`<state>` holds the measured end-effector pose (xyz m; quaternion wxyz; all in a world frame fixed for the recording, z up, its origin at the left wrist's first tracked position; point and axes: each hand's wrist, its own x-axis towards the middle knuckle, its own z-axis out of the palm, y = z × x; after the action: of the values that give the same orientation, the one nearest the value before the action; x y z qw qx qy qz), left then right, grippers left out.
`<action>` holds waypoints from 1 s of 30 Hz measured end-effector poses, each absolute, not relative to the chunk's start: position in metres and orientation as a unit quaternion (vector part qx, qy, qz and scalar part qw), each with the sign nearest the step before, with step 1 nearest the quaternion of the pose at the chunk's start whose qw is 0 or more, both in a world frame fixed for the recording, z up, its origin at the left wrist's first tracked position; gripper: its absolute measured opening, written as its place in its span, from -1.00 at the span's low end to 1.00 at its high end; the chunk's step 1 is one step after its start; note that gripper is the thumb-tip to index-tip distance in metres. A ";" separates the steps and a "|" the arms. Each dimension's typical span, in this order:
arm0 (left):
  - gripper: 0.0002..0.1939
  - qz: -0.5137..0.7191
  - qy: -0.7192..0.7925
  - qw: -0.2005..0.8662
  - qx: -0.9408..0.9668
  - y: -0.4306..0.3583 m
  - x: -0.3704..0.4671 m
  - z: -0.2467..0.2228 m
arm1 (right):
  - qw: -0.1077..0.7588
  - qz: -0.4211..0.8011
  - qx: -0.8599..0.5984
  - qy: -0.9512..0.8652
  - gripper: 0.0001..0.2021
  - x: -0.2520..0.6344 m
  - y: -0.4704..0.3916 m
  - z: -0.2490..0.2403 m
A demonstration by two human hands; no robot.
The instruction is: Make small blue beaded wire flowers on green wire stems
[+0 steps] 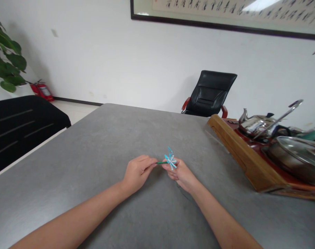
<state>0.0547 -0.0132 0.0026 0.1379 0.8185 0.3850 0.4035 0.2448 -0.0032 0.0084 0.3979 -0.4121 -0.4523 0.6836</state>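
Between my two hands, just above the grey table (116, 135), is a small beaded flower (171, 160) with light blue and white petals on a thin green stem (161, 163). My left hand (138, 171) is closed, its thumb and fingers pinching the stem's end. My right hand (180, 173) is closed around the stem just below the petals, which hide some of the fingertips. A thin dark thread or wire (185, 195) trails onto the table beneath my right wrist.
On the right stands a wooden tea tray (232, 152) with a steel kettle (258, 124) and a lidded steel pot (297, 159). A black office chair (210, 91) is beyond the far edge. Another black chair (25, 128) is at the left.
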 end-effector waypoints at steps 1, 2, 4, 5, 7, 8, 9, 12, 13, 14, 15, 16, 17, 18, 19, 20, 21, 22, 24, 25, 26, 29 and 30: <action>-0.79 0.400 0.374 0.139 0.825 -0.013 0.055 0.003 | 0.396 0.677 -0.421 -0.456 -0.74 0.247 -0.002 0.008; -0.79 0.397 0.363 0.139 0.831 -0.013 0.055 0.003 | 0.394 0.672 -0.427 -0.459 -0.76 0.248 -0.001 0.008; -0.79 0.389 0.344 0.132 0.844 -0.012 0.055 0.004 | 0.389 0.669 -0.432 -0.463 -0.78 0.250 0.001 0.006; -0.79 0.384 0.337 0.125 0.850 -0.011 0.055 0.004 | 0.386 0.669 -0.433 -0.465 -0.79 0.251 0.002 0.005; -0.78 0.369 0.330 0.112 0.862 -0.011 0.055 0.006 | 0.380 0.669 -0.434 -0.469 -0.79 0.253 0.003 0.004; -0.78 0.359 0.329 0.107 0.867 -0.010 0.055 0.007 | 0.378 0.670 -0.433 -0.471 -0.79 0.253 0.004 0.004; -0.78 0.351 0.328 0.103 0.871 -0.010 0.054 0.008 | 0.375 0.671 -0.431 -0.472 -0.78 0.254 0.004 0.003; -0.77 0.329 0.322 0.097 0.882 -0.010 0.053 0.012 | 0.369 0.677 -0.426 -0.473 -0.74 0.256 0.005 0.003; -0.76 0.326 0.317 0.096 0.885 -0.011 0.052 0.013 | 0.366 0.680 -0.425 -0.473 -0.73 0.256 0.006 0.004; -0.75 0.323 0.311 0.096 0.889 -0.011 0.052 0.014 | 0.361 0.683 -0.424 -0.472 -0.72 0.257 0.006 0.004; -0.75 0.320 0.305 0.095 0.892 -0.012 0.052 0.014 | 0.355 0.687 -0.423 -0.472 -0.71 0.258 0.006 0.004; -0.75 0.319 0.298 0.095 0.894 -0.012 0.052 0.015 | 0.349 0.692 -0.421 -0.471 -0.70 0.260 0.007 0.003; -0.75 0.319 0.292 0.094 0.897 -0.013 0.052 0.015 | 0.342 0.697 -0.419 -0.471 -0.69 0.261 0.007 0.003; -0.75 0.318 0.286 0.092 0.899 -0.013 0.052 0.015 | 0.336 0.702 -0.416 -0.470 -0.68 0.262 0.007 0.003; -0.76 0.317 0.280 0.088 0.902 -0.014 0.052 0.015 | 0.331 0.707 -0.413 -0.469 -0.67 0.263 0.007 0.003; -0.76 0.315 0.276 0.081 0.905 -0.014 0.052 0.015 | 0.327 0.710 -0.411 -0.469 -0.66 0.264 0.007 0.003; -0.76 0.312 0.271 0.069 0.908 -0.014 0.052 0.014 | 0.323 0.714 -0.408 -0.469 -0.65 0.265 0.007 0.004; -0.76 0.308 0.267 0.054 0.911 -0.015 0.052 0.014 | 0.320 0.716 -0.407 -0.469 -0.65 0.266 0.007 0.005; -0.76 0.298 0.262 0.017 0.918 -0.014 0.052 0.014 | 0.315 0.715 -0.406 -0.474 -0.65 0.267 0.008 0.009; -0.77 0.292 0.261 -0.003 0.920 -0.014 0.053 0.014 | 0.313 0.714 -0.407 -0.476 -0.66 0.268 0.008 0.011; -0.77 0.287 0.261 -0.020 0.922 -0.014 0.053 0.013 | 0.313 0.710 -0.409 -0.480 -0.67 0.268 0.008 0.014; -0.77 0.279 0.268 -0.059 0.920 -0.013 0.053 0.012 | 0.325 0.654 -0.433 -0.529 -0.73 0.270 0.009 0.026; -0.76 0.275 0.274 -0.068 0.919 -0.013 0.053 0.012 | 0.329 0.614 -0.447 -0.561 -0.76 0.270 0.008 0.031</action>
<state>0.0533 -0.0127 0.0124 -0.0677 0.9192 0.2736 0.2751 0.2695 0.0084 0.0309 0.3288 -0.4470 -0.5613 0.6140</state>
